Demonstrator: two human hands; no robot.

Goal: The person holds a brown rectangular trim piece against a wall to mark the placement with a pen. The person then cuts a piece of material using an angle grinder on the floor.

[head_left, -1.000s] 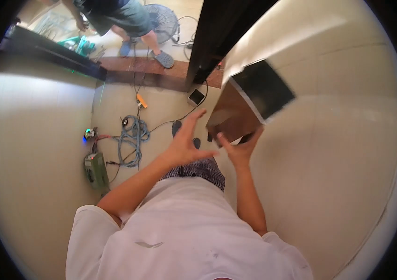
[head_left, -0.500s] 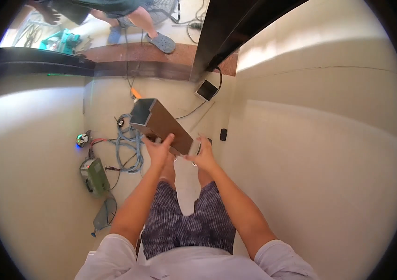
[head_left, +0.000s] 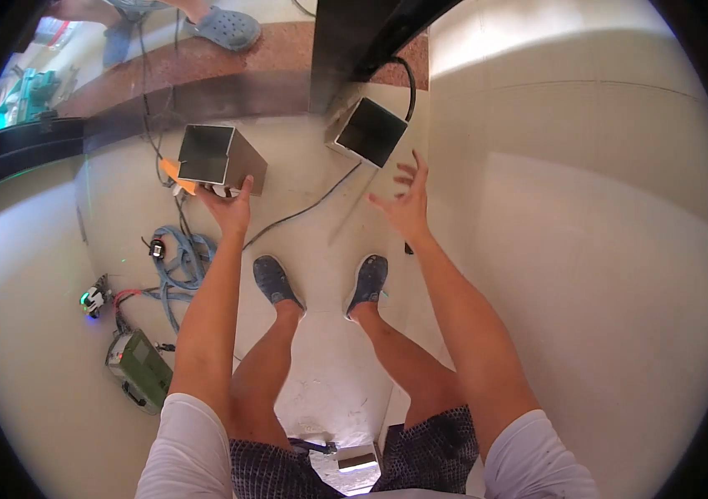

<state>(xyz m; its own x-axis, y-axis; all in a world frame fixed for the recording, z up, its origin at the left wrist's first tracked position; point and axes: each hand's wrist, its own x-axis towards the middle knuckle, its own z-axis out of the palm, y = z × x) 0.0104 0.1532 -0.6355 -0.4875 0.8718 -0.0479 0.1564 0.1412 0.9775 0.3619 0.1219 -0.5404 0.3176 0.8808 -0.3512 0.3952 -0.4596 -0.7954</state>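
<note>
My left hand (head_left: 227,204) grips the near lower edge of a brownish, square-ended box-shaped piece (head_left: 247,166), its thumb along the side and its other fingers partly hidden. The piece has a dark end with a thin pale rim. To the right, my right hand (head_left: 408,204) reaches forward with its fingers spread, holding nothing. Just beyond it and to its left stands a second square piece (head_left: 372,133) with a dark top and pale rim, apart from the fingers. An orange object (head_left: 175,175) shows beside the first piece; its kind is unclear.
A black cable (head_left: 312,208) crosses the floor between the pieces. On the left lie a coiled blue-grey hose (head_left: 173,270), a green box-shaped device (head_left: 139,370) and a small lit device (head_left: 94,298). A dark post (head_left: 346,50) stands ahead, with another person's shoe (head_left: 225,29) beyond the threshold.
The held piece has moved forward and left in my left hand. My right hand has come away from it and reaches forward, open. My head view has shifted, now showing my shoes.
</note>
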